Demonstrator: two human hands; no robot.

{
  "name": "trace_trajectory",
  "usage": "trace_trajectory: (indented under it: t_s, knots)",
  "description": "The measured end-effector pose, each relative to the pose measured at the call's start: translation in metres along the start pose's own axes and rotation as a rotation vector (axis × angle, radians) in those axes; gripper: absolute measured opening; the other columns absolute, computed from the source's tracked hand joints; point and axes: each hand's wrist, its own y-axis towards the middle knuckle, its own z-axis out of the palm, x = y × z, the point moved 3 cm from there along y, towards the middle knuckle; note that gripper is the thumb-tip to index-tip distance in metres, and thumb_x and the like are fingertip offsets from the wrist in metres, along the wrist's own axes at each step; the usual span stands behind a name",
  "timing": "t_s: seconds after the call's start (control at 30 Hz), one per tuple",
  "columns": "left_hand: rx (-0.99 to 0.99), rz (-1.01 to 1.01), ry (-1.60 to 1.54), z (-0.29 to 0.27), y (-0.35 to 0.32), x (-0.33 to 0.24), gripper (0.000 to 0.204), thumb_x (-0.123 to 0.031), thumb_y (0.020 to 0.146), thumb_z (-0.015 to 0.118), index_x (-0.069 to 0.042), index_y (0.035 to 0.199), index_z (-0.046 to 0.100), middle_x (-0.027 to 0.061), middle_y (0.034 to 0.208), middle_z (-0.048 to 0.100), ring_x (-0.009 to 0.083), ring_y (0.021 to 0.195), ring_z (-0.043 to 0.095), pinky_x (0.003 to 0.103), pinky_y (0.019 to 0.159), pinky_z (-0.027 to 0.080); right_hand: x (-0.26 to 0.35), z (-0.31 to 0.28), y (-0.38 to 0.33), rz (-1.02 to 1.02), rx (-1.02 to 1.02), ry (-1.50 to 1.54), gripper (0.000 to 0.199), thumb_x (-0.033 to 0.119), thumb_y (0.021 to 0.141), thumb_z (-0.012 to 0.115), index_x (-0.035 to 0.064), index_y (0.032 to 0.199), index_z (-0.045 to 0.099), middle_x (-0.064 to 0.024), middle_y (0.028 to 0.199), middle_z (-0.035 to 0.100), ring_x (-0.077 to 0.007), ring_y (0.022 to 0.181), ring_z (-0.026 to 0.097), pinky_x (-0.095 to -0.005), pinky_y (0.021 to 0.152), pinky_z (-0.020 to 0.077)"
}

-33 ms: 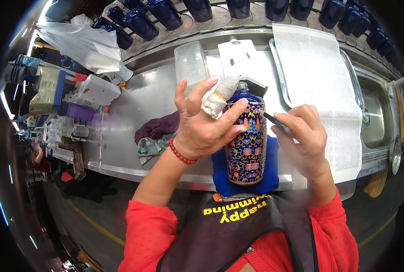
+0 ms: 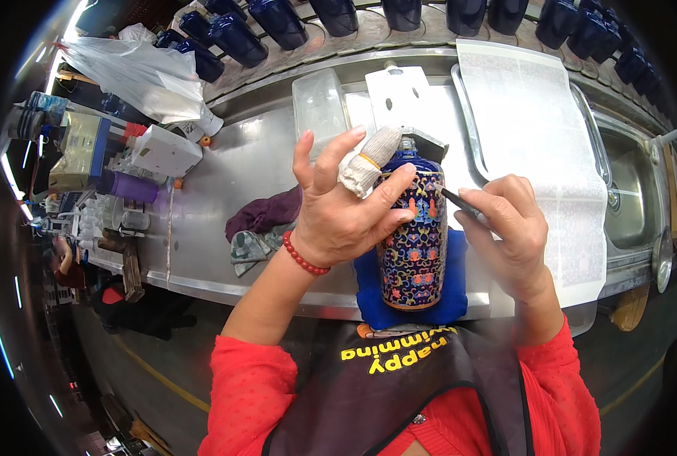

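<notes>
Steel bench [image 2: 224, 171] w/ blue pad [image 2: 369, 292]: left hand [image 2: 338, 209] grasps patterned vase [image 2: 413, 228]; right hand [image 2: 509, 228] pinches thin tool [image 2: 460, 202] at vase shoulder.

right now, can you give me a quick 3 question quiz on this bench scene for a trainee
1. True or false: the left hand steadies the patterned blue vase from its side.
2. Multiple choice: what does the right hand hold against the vase's shoulder? A) a sponge B) a thin dark tool C) a cup
3. Fill in: the vase stands on a folded ____ cloth at the near edge of the metal bench.

Key
1. True; one finger wears a white cloth wrap.
2. B
3. blue
</notes>
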Motion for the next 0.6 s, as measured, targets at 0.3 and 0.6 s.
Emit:
trace_trajectory:
  t_s: [0.3, 0.6]
  knots:
    - [-0.008, 0.003, -0.036, -0.0028, 0.0065, -0.0027, 0.042, -0.051, 0.094, 0.064, -0.02, 0.119, 0.076, 0.0092, 0.123, 0.073, 0.0309, 0.139, 0.041, 0.06, 0.122, 0.007, -0.0009, 0.0001, -0.0016, 0.013, -0.006, 0.006, 0.043, -0.011, 0.065, 0.08, 0.0038, 0.105, 0.071, -0.0072, 0.083, 0.06, -0.0236, 0.077, 0.056, -0.0338, 0.063, 0.0446]
    - [0.012, 0.014, -0.019, -0.0073, 0.0086, -0.0053, 0.044, -0.054, 0.093, 0.066, -0.019, 0.117, 0.078, 0.0139, 0.125, 0.071, 0.0333, 0.139, 0.042, 0.053, 0.124, 0.007, -0.0031, -0.0022, -0.0053, 0.022, -0.008, 0.002, 0.042, -0.01, 0.066, 0.081, 0.0034, 0.104, 0.071, -0.0077, 0.083, 0.06, -0.0241, 0.078, 0.058, -0.0344, 0.063, 0.0458]
